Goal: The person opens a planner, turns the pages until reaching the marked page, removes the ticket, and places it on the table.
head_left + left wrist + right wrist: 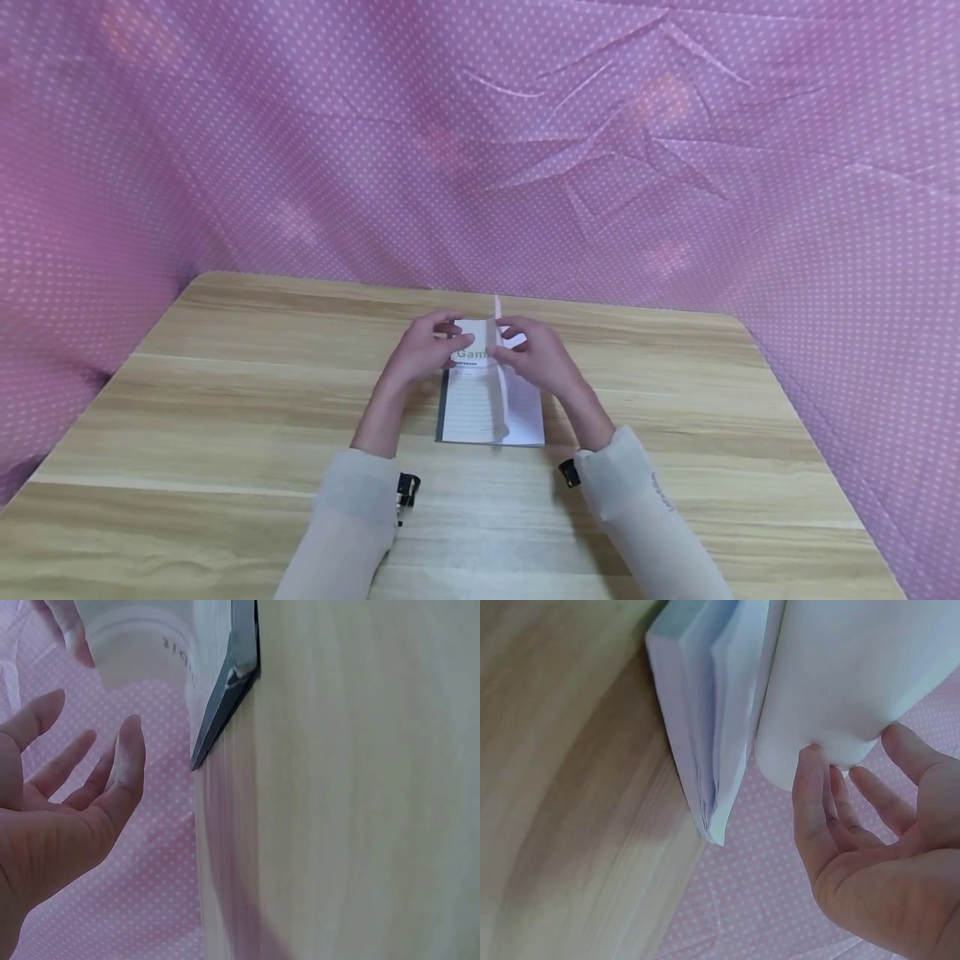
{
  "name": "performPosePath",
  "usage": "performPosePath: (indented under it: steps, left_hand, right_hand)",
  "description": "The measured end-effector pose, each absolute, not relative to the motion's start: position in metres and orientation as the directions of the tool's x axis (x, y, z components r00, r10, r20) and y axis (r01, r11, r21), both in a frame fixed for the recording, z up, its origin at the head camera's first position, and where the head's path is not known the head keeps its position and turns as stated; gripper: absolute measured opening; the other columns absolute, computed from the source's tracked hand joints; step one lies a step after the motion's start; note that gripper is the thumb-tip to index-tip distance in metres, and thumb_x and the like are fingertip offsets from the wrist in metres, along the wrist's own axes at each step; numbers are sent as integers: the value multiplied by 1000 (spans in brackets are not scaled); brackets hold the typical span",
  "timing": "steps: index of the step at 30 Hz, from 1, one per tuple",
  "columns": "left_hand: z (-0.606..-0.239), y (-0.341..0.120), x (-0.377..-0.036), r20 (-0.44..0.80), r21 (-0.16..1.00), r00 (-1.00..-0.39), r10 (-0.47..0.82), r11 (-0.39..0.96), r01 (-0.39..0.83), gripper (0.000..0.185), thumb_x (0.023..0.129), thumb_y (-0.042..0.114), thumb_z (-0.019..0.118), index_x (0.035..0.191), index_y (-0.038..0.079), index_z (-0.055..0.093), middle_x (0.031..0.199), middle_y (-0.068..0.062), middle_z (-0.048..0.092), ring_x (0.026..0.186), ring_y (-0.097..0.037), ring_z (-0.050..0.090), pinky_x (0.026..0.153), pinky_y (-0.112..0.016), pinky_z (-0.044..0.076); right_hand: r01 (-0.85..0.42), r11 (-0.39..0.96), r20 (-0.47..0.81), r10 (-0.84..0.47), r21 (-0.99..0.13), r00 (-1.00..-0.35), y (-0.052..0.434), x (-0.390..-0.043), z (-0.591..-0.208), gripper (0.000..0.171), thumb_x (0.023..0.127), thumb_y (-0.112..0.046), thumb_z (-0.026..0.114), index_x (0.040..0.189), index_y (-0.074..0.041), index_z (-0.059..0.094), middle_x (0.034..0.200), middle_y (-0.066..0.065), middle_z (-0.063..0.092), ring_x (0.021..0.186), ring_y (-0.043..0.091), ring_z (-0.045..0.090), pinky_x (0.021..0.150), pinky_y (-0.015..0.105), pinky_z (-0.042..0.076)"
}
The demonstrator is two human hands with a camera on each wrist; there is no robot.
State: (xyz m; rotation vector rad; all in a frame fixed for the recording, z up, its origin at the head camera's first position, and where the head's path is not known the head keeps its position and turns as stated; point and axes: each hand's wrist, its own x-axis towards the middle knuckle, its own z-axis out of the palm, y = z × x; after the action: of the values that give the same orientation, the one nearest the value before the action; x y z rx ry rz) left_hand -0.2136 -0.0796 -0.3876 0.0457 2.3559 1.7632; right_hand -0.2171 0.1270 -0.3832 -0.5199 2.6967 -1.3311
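Your hands at the notebook

Your left hand (423, 350) hangs released; your right hand (536, 358) touches the curled page of the notebook (487, 408) on the table (225, 417), fingers relaxed.

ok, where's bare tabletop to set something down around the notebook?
Bare wooden table left of the notebook, right of it, and the strip behind it up to the pink dotted cloth. Crowded at the middle: left hand and right hand over the pages.
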Motion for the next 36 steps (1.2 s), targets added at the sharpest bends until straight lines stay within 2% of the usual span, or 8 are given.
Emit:
performPosePath:
  steps: [8, 14, 21, 26, 36]
  left_hand:
    - [-387, -71, -214, -153, 978, -974, 168, 168, -125, 58, 94, 9, 70, 148, 4, 48, 120, -17, 59, 109, -39, 63, 78, -34, 60]
    - [-388, -65, -215, -166, 981, -972, 164, 127, -146, 65, 90, 4, 68, 150, 3, 44, 119, -17, 57, 99, -31, 66, 78, -34, 61]
    - [-390, -61, -216, -140, 989, -977, 163, 73, -129, 59, 88, -1, 66, 144, -2, 49, 116, -20, 57, 87, -25, 67, 76, -35, 61]
    - [-390, -59, -218, -142, 988, -981, 131, 83, -131, 57, 87, -4, 64, 142, -1, 52, 113, -17, 59, 84, -23, 66, 75, -33, 61]
    - [-390, -58, -218, -132, 979, -989, 63, 165, -120, 55, 84, -2, 71, 138, 2, 57, 107, -13, 65, 87, -22, 64, 72, -28, 57]
  right_hand:
    - [-335, 551, 114, -396, -764, -911, 118, -217, -385, 51, 94, -14, 74, 139, 3, 57, 124, 24, 61, 92, 33, 66, 58, 28, 59]
    - [-346, 541, 119, -411, -767, -904, 114, -218, -385, 53, 94, -16, 75, 139, 4, 56, 127, 25, 58, 93, 35, 65, 55, 28, 59]
    - [-371, 547, 132, -426, -750, -895, 111, -218, -387, 51, 94, -14, 74, 138, 4, 57, 128, 25, 56, 88, 33, 65, 54, 28, 58]
    - [-359, 573, 117, -414, -737, -903, 109, -217, -386, 51, 92, -14, 76, 138, 2, 58, 125, 22, 56, 86, 28, 65, 55, 27, 57]
    - [-351, 619, 115, -388, -703, -914, 104, -214, -384, 53, 90, -20, 79, 136, -2, 61, 124, 19, 58, 93, 28, 64, 62, 28, 56]
